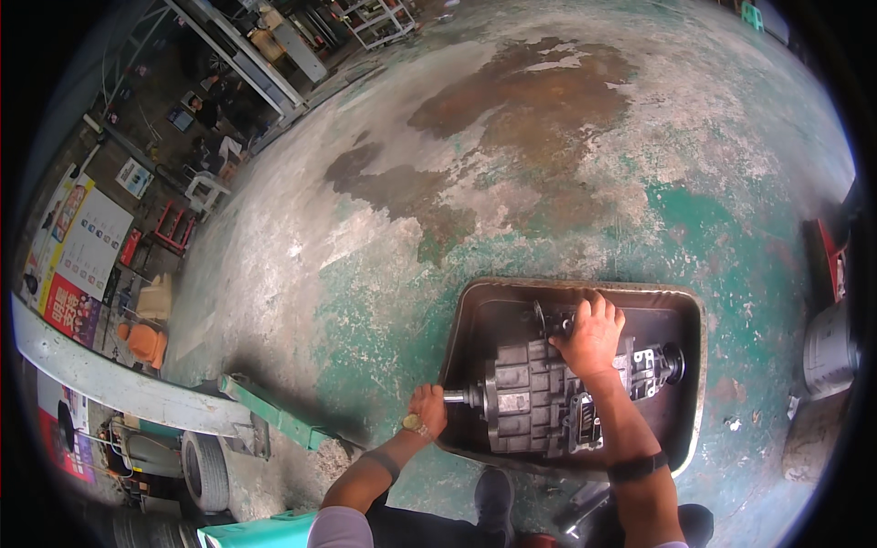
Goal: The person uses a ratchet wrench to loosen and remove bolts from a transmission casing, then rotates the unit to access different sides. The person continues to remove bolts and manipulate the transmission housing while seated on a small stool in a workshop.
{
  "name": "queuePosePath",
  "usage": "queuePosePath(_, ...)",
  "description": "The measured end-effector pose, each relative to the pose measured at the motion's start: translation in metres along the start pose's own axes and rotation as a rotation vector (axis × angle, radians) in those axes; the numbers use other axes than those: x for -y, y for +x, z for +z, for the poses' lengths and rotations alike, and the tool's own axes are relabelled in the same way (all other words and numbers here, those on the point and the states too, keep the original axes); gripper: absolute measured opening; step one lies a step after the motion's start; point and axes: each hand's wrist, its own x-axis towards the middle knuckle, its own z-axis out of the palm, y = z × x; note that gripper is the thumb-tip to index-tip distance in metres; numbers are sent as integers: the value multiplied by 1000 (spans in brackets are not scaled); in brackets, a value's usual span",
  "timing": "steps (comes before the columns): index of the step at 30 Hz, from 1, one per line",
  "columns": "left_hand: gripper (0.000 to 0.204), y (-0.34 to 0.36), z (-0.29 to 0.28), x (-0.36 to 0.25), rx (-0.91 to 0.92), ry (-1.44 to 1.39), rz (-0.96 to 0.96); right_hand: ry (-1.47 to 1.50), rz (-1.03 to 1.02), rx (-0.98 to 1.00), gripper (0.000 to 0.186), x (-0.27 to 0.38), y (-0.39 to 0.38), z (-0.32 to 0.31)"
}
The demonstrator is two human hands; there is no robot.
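Worn concrete floor (566, 164), patchy green paint rubbed off to grey and rust-brown stains, filling most of the view. At the left edge, a grey beam (100, 374) with a green lift arm (274, 416) reaching out from it, and a tyre (206, 466) beneath. Far left, shelving and wall posters, too bent by the lens to read clearly.

On the floor at lower right, a large shallow metal drain pan (681, 301), rim dented, inside dark and oily-looking. Inside the pan, a grey cast-metal gearbox (530, 406) lying on its side, ribbed housing up, input shaft (457, 396) poking left over the pan's rim, output flange (671, 361) toward the right wall of the pan. Nothing else clearly distinguishable in the pan; perhaps a thin film of oil on its bottom, hard to tell.

Just right of the pan, a grey round container (827, 352), only partly in view.

Left hand (427, 408), wristwatch on, curled around the input shaft at the pan's left rim, fingers closed on it. Right hand (589, 338) spread over the top rear of the gearbox, fingers gripping a dark fitting (555, 321) there, palm pressed on the housing.

Below, a dark shoe (493, 498) touching the floor just beside the pan's near rim.
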Motion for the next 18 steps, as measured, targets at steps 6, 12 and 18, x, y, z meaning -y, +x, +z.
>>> queuePosePath(6,10,13,2,10,131,-26,-35,-13,-5,8,75,0,0,1)
queuePosePath(12,12,27,-11,10,340,-53,-105,23,0,-56,85,1,0,4)
queuePosePath(18,18,53,-7,21,711,-46,-51,-14,-12,-14,73,2,-1,1)
